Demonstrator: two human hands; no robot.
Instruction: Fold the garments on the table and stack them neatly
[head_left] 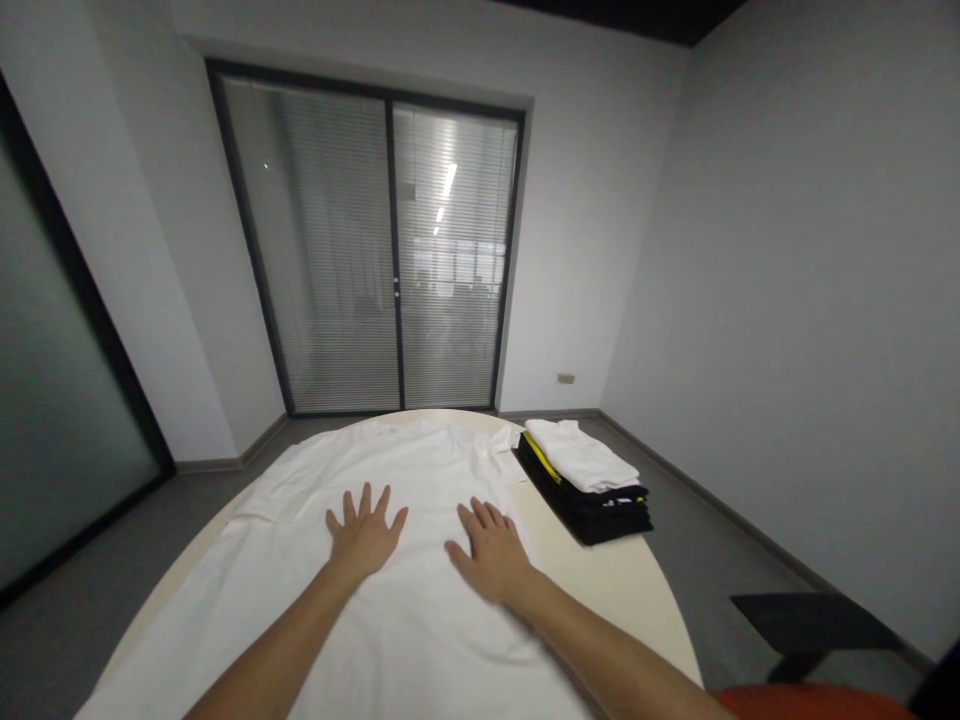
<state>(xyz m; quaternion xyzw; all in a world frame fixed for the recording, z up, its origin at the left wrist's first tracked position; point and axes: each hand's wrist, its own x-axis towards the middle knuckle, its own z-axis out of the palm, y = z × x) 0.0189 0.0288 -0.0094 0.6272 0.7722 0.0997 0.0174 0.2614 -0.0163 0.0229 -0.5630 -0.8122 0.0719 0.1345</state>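
Note:
A white garment (390, 470) lies spread flat over most of the cream table (630, 590). My left hand (365, 535) rests palm down on the middle of the cloth with its fingers spread. My right hand (491, 548) lies flat on the cloth just to the right, fingers stretched forward and close together. Neither hand holds anything.
A stack of folded black clothes (596, 505) with a folded white garment (579, 452) on top sits at the table's far right. A sliding glass door with blinds (382, 250) faces me. A dark chair part (810, 625) stands at the right, an orange-red surface (810, 700) below it.

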